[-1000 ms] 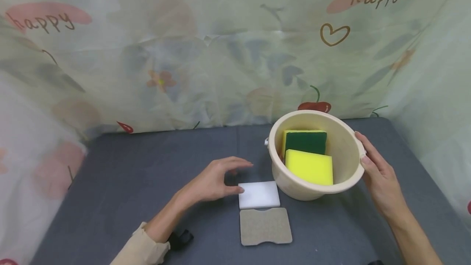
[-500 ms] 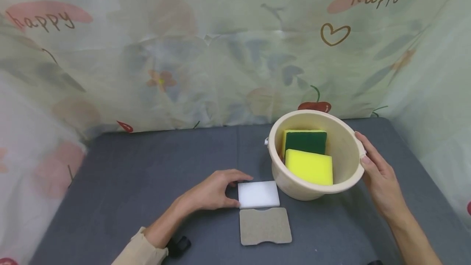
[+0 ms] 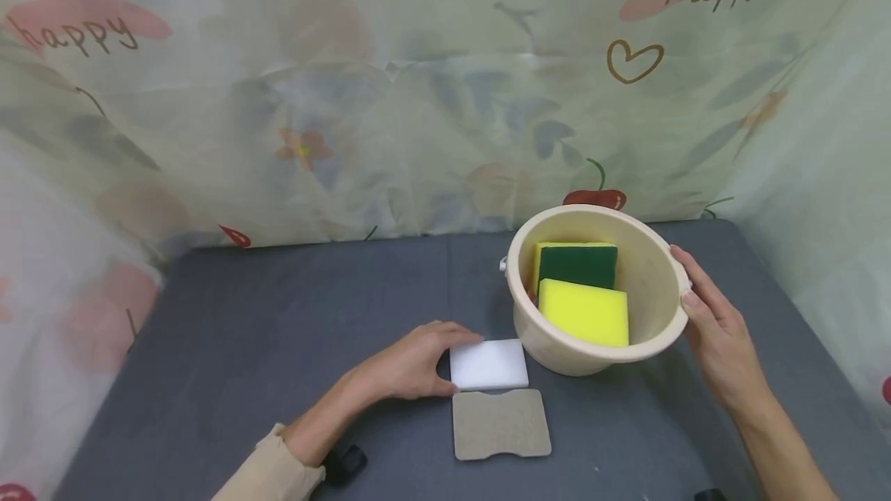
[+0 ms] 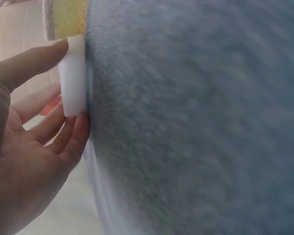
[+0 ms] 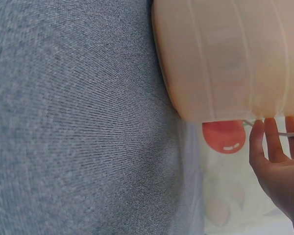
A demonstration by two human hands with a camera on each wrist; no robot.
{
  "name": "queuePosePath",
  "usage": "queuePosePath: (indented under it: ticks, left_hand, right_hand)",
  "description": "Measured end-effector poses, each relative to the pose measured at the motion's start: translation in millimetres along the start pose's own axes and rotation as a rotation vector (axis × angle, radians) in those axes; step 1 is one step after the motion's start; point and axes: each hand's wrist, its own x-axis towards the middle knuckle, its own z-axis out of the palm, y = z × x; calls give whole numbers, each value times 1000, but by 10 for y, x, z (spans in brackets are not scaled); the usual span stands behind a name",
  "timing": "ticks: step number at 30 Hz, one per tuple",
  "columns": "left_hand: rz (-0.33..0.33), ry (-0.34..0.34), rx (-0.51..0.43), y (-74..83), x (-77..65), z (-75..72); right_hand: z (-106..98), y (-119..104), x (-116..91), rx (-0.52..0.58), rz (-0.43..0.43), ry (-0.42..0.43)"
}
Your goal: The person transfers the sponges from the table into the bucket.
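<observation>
A white block-shaped sponge [image 3: 489, 365] lies flat on the grey table. My left hand [image 3: 421, 362] spans its left end, thumb at the near edge and fingers at the far edge. In the left wrist view the thumb and fingers pinch the white sponge [image 4: 73, 83] from both sides. My right hand [image 3: 720, 331] grips the right rim of a cream bucket [image 3: 564, 358], thumb over the rim and fingers along the outer wall. Inside the bucket are a green-and-yellow scouring sponge [image 3: 578, 267] and a yellow sponge [image 3: 583, 311].
A notched sponge [image 3: 501, 425] with a grey-beige face lies just in front of the white one; its yellow side [image 4: 68, 19] shows in the left wrist view. Patterned cloth [image 3: 418, 99] hangs behind the table [image 3: 313, 300] and at both sides.
My left hand has come down and nearer to me, from hovering by the white sponge to closing its thumb and fingers on its edges. My right hand and the bucket stay in place.
</observation>
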Motion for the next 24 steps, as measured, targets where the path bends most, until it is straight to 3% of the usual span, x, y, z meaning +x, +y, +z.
queuePosePath:
  ticks: [9, 16, 24]
  left_hand:
    - [-17, 1, 11, 38, 64, 30]
    - [-26, 43, 43, 68, 102, 68]
    - [-19, 39, -26, 70, 76, -27]
  right_hand:
    - [3, 3, 5, -36, 1, 9]
    - [10, 4, -16, -33, 0, 4]
    - [5, -5, -5, -52, -3, 8]
